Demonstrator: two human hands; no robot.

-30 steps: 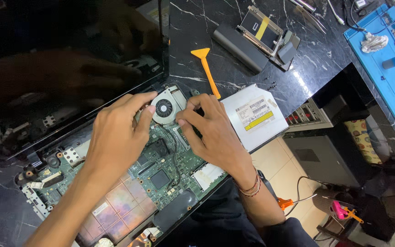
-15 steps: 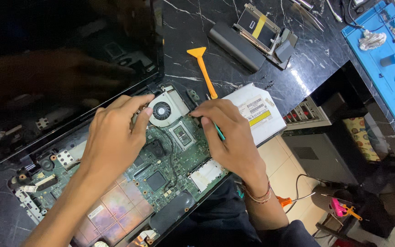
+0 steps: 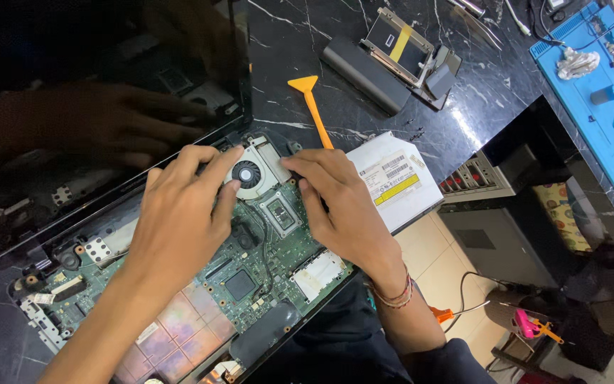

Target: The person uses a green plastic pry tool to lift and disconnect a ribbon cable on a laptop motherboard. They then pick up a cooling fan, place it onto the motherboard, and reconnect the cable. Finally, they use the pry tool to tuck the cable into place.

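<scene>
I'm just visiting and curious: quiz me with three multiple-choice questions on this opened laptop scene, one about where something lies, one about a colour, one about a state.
1. Where does the pry tool lie?
A. On the black marble top beyond the cooling fan
B. On the blue mat
C. Inside the laptop

2. What colour is that pry tool?
A. Green
B. Orange
C. White

3. How is the laptop's circuit board now?
A. Covered by a keyboard
B. Wrapped in foil
C. Bare, with both hands on it

Answers:
1 A, it rests on the dark tabletop just past the fan.
2 B, handle and blade are plain orange.
3 C, the green board shows uncovered, with the left hand and right hand at either side of the fan.
</scene>
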